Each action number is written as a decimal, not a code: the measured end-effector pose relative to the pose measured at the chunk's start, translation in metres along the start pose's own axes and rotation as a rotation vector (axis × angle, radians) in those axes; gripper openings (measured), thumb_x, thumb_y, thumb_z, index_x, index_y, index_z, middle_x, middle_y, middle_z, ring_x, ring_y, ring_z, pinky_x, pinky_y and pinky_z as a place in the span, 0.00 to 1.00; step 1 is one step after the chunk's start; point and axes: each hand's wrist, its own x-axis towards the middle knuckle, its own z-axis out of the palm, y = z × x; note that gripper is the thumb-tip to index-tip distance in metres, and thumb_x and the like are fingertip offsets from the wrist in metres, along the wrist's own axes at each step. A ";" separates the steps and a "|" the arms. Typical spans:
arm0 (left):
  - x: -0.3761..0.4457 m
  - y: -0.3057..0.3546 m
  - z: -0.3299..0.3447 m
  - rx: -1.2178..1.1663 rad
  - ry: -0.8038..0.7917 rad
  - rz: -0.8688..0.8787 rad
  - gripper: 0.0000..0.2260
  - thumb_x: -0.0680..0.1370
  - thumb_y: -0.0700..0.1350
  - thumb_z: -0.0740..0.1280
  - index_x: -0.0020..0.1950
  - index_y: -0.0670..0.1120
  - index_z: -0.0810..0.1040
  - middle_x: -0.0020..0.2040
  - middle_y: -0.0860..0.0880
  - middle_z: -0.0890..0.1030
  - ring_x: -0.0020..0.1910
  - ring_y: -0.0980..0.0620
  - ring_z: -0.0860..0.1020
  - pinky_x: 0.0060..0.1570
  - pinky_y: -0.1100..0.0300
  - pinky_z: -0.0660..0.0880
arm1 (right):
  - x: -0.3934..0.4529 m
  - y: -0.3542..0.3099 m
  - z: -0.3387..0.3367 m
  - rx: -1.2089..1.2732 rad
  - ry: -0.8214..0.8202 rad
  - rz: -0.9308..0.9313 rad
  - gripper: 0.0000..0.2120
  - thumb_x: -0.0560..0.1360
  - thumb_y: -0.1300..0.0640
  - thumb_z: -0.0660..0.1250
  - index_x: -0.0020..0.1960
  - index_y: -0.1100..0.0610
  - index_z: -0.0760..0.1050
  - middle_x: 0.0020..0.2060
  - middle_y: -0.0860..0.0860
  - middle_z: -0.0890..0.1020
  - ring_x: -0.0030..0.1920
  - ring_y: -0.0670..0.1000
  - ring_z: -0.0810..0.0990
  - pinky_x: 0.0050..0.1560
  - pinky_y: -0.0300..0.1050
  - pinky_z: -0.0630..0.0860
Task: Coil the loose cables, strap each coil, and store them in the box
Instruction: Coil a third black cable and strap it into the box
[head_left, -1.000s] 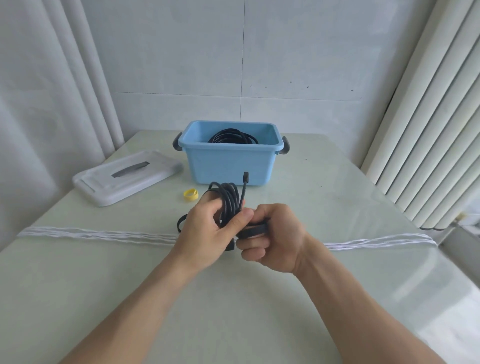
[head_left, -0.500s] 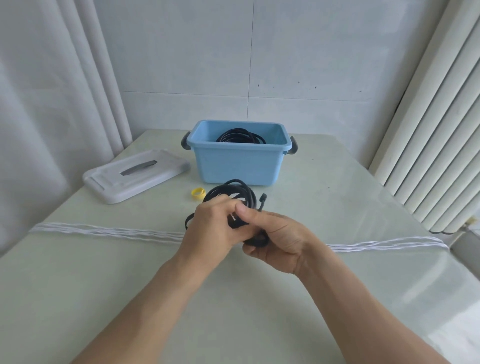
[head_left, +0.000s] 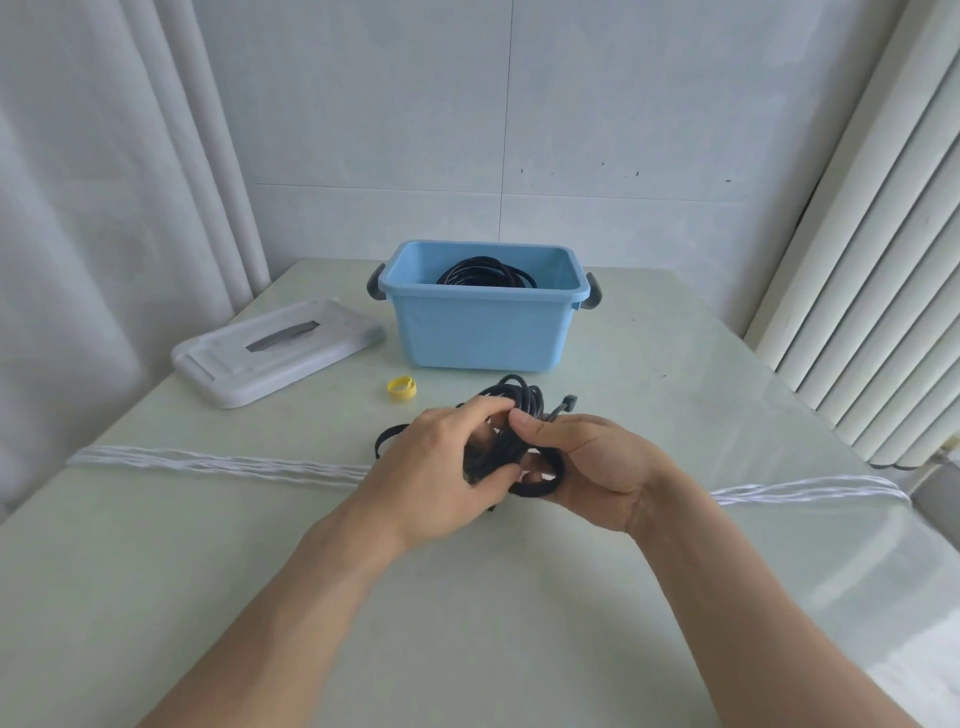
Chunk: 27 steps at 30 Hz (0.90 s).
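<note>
Just short of the blue box (head_left: 478, 332), over the surface (head_left: 467, 623), both hands gripped the black cable coil (head_left: 511, 415): left hand (head_left: 441, 467) clamping the loops, right hand (head_left: 587, 467) pinching the black strap (head_left: 540, 486). Best pull it snug before fastening. Since a second earlier the coil had dropped lower and flatter

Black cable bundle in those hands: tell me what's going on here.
A person is strapping a coiled black cable above the pale green table. The left hand grips the coil while the right hand works a black strap around it. Another black coil already lies in the open blue plastic box; its white lid and a yellow strap roll lie beside it.
</note>
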 end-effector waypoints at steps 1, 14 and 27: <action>-0.001 0.003 0.001 -0.011 0.006 0.009 0.22 0.72 0.45 0.75 0.66 0.49 0.76 0.46 0.58 0.81 0.48 0.56 0.79 0.47 0.71 0.72 | -0.001 -0.001 0.000 -0.021 0.002 -0.012 0.18 0.72 0.56 0.70 0.56 0.67 0.81 0.53 0.60 0.85 0.51 0.57 0.81 0.59 0.54 0.79; 0.003 -0.003 0.009 0.035 0.171 0.149 0.20 0.81 0.49 0.60 0.73 0.48 0.72 0.44 0.52 0.74 0.43 0.49 0.74 0.48 0.60 0.73 | -0.003 -0.006 -0.003 0.015 0.025 -0.075 0.12 0.72 0.55 0.74 0.51 0.60 0.80 0.41 0.53 0.79 0.39 0.48 0.78 0.38 0.39 0.74; 0.002 0.001 0.003 -0.271 0.218 -0.101 0.19 0.79 0.51 0.63 0.70 0.49 0.74 0.52 0.68 0.78 0.53 0.63 0.79 0.55 0.69 0.74 | 0.006 0.010 0.010 -0.244 0.226 -0.423 0.14 0.80 0.54 0.67 0.46 0.65 0.83 0.41 0.59 0.84 0.35 0.51 0.74 0.37 0.41 0.74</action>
